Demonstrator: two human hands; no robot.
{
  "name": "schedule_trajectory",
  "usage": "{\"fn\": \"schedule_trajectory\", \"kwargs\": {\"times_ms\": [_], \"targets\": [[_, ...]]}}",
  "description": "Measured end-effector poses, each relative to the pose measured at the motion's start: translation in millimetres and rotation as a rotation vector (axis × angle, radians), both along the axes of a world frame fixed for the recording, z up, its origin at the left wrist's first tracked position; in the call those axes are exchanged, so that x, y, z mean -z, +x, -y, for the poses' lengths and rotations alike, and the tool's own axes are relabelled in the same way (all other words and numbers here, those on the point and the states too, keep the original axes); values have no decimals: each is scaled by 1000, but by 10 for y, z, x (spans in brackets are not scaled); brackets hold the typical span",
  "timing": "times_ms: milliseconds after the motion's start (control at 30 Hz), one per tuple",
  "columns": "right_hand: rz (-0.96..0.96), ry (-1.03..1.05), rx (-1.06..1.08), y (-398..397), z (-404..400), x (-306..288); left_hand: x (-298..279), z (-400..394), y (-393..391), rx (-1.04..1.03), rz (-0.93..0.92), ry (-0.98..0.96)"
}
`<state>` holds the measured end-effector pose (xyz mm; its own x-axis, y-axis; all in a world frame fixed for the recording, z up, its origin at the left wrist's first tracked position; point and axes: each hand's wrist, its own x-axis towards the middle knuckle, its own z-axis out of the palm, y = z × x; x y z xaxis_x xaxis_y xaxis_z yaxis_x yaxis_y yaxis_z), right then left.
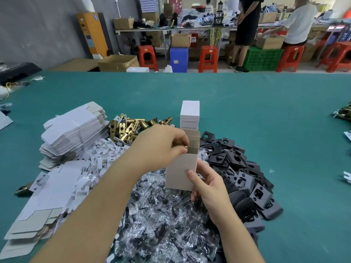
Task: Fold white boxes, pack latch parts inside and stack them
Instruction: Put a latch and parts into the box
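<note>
The left hand point(161, 145) hides most of a brass latch part point(186, 147), pinched at the open mouth of a matte white cardboard box point(181, 171). The right hand point(207, 185) clamps the box upright above crinkly clear bags point(161, 215), near the green table's point(266, 111) front edge.

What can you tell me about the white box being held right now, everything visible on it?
The white box is a tall, narrow carton of plain white card, as it looks, held upright above the pile of clear plastic bags. Its top end is open, with grey-backed flaps standing up. The right hand grips its lower right edge, thumb on the front face. The left hand is at the opening, pinching a brass-coloured latch part at the mouth. The closed bottom end is not clearly visible.
</note>
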<state>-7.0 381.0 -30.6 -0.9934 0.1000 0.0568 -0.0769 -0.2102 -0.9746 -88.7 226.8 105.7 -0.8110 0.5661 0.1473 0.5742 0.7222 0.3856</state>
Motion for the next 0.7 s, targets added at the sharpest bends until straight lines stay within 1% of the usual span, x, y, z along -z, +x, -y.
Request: {"fn": "schedule_trajectory", "kwargs": {"times_ms": [67,300,433,533,633,700], "targets": [[0,4,-1,2,1,-1,2,-20,17,8,-13,-62],[2,24,-15,1,20,-10,-26,37,-12,20,-16,-143],[6,39,-9,-9,19,19,18,71,-48,-9,20,-166],[2,50,1,-9,12,36,45,106,-54,-30,-3,-80],[5,62,15,-7,13,24,22,175,-51,-82,-33,138],[3,61,23,-1,18,21,-22,252,-77,-154,-48,266]]}}
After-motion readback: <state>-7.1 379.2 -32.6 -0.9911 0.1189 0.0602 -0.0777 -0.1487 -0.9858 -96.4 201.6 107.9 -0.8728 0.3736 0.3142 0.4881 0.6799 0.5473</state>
